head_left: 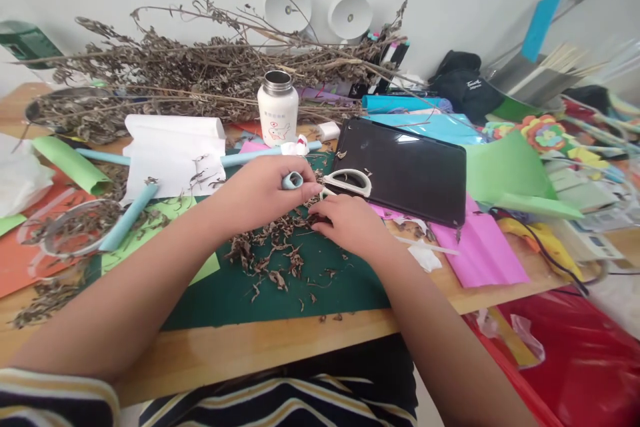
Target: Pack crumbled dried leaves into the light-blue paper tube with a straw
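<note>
My left hand point(265, 192) is closed around a rolled light-blue paper tube point(293, 180), whose open end faces me. Just right of it, my right hand point(353, 225) has its fingers bent together at the pile of dried leaves point(273, 243), with some leaf bits between thumb and fingertips. The two hands nearly meet. White-handled scissors point(347, 181) lie right behind the right hand's fingers; their blades are hidden. Beneath both hands, the crumbled leaves are scattered over a dark green cutting mat point(350, 287).
A black tablet point(403, 163) lies at right beside pink paper point(483, 247). Behind stands an uncapped white bottle point(278, 110), before a heap of dried plant stems point(200, 70). Another blue tube point(131, 213) rests at left near a clear round dish point(75, 227). A red bag point(575, 353) hangs below the table edge.
</note>
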{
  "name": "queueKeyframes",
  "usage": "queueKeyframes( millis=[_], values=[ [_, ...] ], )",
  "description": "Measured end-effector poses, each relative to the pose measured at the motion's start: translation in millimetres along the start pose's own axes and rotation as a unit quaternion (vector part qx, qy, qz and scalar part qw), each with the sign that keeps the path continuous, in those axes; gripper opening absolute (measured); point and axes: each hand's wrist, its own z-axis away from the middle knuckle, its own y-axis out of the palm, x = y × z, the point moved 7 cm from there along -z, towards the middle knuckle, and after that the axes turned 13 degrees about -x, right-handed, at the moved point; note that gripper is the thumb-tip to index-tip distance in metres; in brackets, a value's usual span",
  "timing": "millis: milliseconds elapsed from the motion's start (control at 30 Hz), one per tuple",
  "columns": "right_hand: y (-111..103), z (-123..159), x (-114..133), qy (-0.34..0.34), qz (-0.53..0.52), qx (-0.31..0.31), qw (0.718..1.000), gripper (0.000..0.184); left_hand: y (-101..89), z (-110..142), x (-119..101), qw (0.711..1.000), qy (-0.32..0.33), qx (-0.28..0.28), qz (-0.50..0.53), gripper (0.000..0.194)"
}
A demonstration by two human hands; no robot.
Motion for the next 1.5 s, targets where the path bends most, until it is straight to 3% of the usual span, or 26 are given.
queueKeyframes(
  millis=[133,267,467,633,733,833,967,1100,1167,1300,1400,1500],
  values=[
    [-5.0,2.4,-5.0,0.037,-0.074,-0.027,0.996,0.011,3.8,-0.6,-0.4,1.000,0.004,-0.001,0.019,0.019],
    [-20.5,7.9,-16.9,0.109,-0.179,-0.105,0.972,0.010,11.2,0.8,-3.1,0.999,0.015,0.017,0.043,0.019],
    [-26.1,23.0,-35.3,0.213,-0.365,-0.217,0.880,0.017,23.5,5.7,-8.8,0.997,0.055,0.025,0.047,0.027],
    [-14.4,26.3,-40.0,0.257,-0.480,-0.249,0.801,0.015,34.6,8.7,-9.3,0.993,0.114,-0.009,-0.005,0.028],
    [-9.2,27.2,-38.3,0.271,-0.522,-0.238,0.773,0.016,36.3,9.9,-6.3,0.990,0.130,-0.033,-0.048,0.021],
    [-7.4,29.3,-36.2,0.275,-0.539,-0.229,0.763,0.015,35.5,11.1,-5.5,0.984,0.152,-0.037,-0.087,0.021],
    [-7.1,31.7,-33.7,0.268,-0.527,-0.225,0.774,0.013,34.8,11.7,-8.5,0.975,0.182,-0.022,-0.126,0.021],
    [-12.8,34.3,-29.7,0.252,-0.486,-0.233,0.804,0.015,37.5,12.5,-10.2,0.972,0.184,0.008,-0.144,0.021],
    [-18.1,35.2,-25.3,0.228,-0.439,-0.231,0.838,0.025,36.9,12.7,-9.4,0.972,0.177,0.003,-0.157,0.018],
    [-25.8,34.4,-10.8,0.137,-0.264,-0.194,0.935,0.040,37.5,15.1,-11.1,0.963,0.197,-0.012,-0.183,0.016],
    [-30.9,34.0,-5.4,0.097,-0.213,-0.196,0.952,0.038,42.6,19.0,-16.5,0.952,0.241,0.003,-0.188,0.017],
    [-32.2,32.4,-0.5,0.063,-0.170,-0.183,0.966,0.024,43.9,21.5,-21.2,0.942,0.274,0.002,-0.196,0.018]
  ],
)
